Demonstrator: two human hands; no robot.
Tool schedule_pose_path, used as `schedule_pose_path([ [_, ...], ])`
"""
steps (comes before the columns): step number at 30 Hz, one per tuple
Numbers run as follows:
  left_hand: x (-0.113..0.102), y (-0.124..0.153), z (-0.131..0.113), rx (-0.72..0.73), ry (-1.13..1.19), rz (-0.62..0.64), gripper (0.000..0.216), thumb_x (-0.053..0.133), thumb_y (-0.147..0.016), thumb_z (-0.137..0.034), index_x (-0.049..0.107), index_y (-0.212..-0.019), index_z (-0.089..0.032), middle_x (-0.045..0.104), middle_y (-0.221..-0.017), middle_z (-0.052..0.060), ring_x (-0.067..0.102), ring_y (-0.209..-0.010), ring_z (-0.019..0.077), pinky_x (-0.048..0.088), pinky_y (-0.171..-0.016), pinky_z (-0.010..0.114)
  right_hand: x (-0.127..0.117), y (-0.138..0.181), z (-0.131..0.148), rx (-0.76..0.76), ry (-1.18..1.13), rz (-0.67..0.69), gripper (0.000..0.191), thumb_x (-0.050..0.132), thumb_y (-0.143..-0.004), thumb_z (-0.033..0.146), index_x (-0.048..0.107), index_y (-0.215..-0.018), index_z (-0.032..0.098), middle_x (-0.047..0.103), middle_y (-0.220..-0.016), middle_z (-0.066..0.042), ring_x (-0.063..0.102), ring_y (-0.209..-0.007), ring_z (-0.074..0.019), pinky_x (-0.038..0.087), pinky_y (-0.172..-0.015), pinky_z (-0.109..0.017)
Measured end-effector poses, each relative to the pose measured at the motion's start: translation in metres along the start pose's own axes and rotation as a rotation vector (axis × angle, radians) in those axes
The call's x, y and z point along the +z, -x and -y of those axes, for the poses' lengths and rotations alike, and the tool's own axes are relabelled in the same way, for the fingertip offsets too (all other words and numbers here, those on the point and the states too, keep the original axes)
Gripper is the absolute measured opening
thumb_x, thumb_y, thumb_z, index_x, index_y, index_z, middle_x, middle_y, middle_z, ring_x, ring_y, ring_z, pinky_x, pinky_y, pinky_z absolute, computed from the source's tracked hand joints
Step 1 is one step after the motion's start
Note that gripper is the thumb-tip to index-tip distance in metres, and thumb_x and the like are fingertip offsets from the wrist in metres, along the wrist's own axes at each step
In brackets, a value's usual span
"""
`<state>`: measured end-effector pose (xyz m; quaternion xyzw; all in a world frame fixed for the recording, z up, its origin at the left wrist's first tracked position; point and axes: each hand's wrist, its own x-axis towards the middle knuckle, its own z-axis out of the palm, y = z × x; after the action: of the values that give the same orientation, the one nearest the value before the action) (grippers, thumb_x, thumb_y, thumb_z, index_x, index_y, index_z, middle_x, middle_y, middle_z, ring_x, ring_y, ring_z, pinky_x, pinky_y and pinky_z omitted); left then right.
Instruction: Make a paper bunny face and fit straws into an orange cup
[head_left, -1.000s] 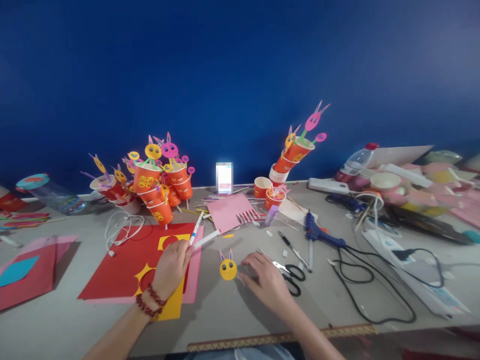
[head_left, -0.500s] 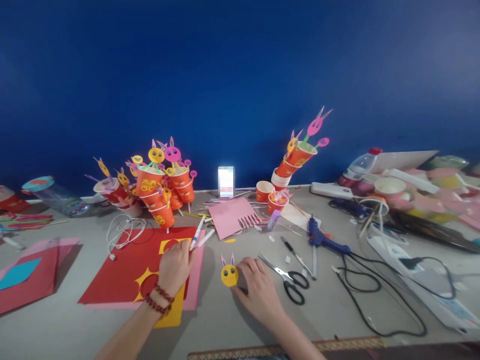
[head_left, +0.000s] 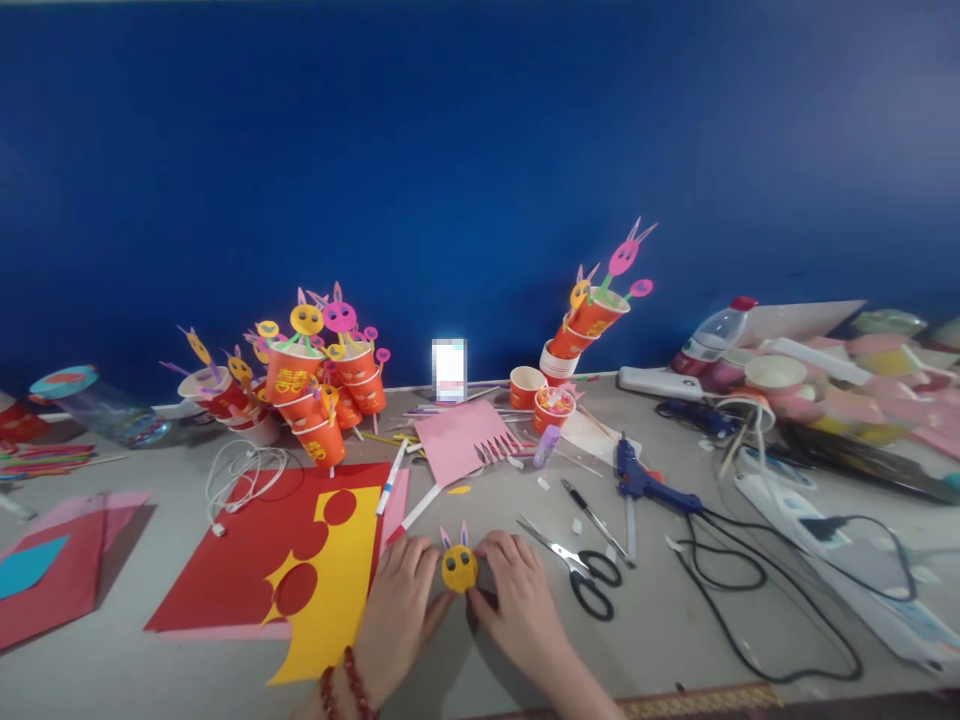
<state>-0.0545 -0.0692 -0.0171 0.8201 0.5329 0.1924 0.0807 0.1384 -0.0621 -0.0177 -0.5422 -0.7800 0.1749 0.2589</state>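
Note:
A small round yellow paper rabbit face with two pink-and-blue ears and dark eyes is between my hands, low over the table. My left hand, with red bead bracelets at the wrist, has its bent fingers and thumb at the face's left edge. From the other side, my right hand pinches the right edge between thumb and fingers. A white marker with a red end lies just beyond my left knuckles. Beside it is a white-and-blue marker.
Yellow paper with round cutouts overlaps red sheets at left. Scissors, a black pen and a blue glue gun with a looping cord lie right. Decorated red cups and pink fringed paper are further back.
My left hand has left the markers and moved right and nearer to the rabbit face. The red-ended marker now lies further right and nearer. My right hand stays at the face.

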Motion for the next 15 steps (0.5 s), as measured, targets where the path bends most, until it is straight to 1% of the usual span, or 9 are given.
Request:
schedule_pose_path([
  [4,0.0,0.0,-0.002,-0.007,0.037,0.011,0.024,0.059,-0.092,-0.027,0.055,-0.114,-0.023,0.06,-0.109,0.007,0.058,-0.104,0.0293,0.049,-0.091,0.048,0.002,0.004,-0.001,-0.012,-0.017,-0.014,0.027,0.06,-0.075,0.007,0.058,-0.099,0.021,0.061,-0.105,-0.008,0.055,-0.098,-0.0293,0.047,-0.086,-0.044],
  [8,0.0,-0.001,-0.003,-0.01,0.066,0.016,0.021,0.058,-0.093,-0.026,0.055,-0.113,-0.023,0.061,-0.109,0.007,0.058,-0.103,0.029,0.049,-0.089,0.048,0.004,0.005,-0.003,-0.042,0.01,-0.05,0.028,0.063,-0.077,0.009,0.059,-0.102,0.02,0.062,-0.107,-0.01,0.057,-0.099,-0.0302,0.048,-0.086,-0.046],
  [11,0.002,-0.001,-0.003,-0.015,0.08,0.017,0.019,0.056,-0.094,-0.027,0.055,-0.112,-0.023,0.061,-0.109,0.007,0.058,-0.102,0.0286,0.049,-0.089,0.049,0.0,0.005,-0.003,-0.01,0.008,-0.055,0.026,0.066,-0.077,0.012,0.062,-0.102,0.02,0.065,-0.106,-0.01,0.06,-0.099,-0.0311,0.05,-0.085,-0.047],
  [13,0.004,-0.001,-0.002,-0.02,0.084,0.022,0.019,0.057,-0.093,-0.026,0.055,-0.111,-0.023,0.061,-0.109,0.007,0.058,-0.102,0.0285,0.048,-0.089,0.049,-0.006,0.005,-0.003,0.021,-0.051,-0.03,0.026,0.066,-0.078,0.015,0.063,-0.104,0.021,0.067,-0.105,-0.01,0.062,-0.098,-0.0306,0.052,-0.085,-0.045],
  [15,0.005,-0.002,-0.003,-0.027,0.08,0.025,0.02,0.059,-0.092,-0.025,0.055,-0.111,-0.023,0.061,-0.107,0.006,0.058,-0.103,0.0287,0.048,-0.089,0.048,-0.011,0.006,-0.004,0.061,-0.159,0.007,0.029,0.063,-0.081,0.018,0.063,-0.111,0.021,0.069,-0.109,-0.01,0.066,-0.095,-0.0281,0.054,-0.083,-0.042],
])
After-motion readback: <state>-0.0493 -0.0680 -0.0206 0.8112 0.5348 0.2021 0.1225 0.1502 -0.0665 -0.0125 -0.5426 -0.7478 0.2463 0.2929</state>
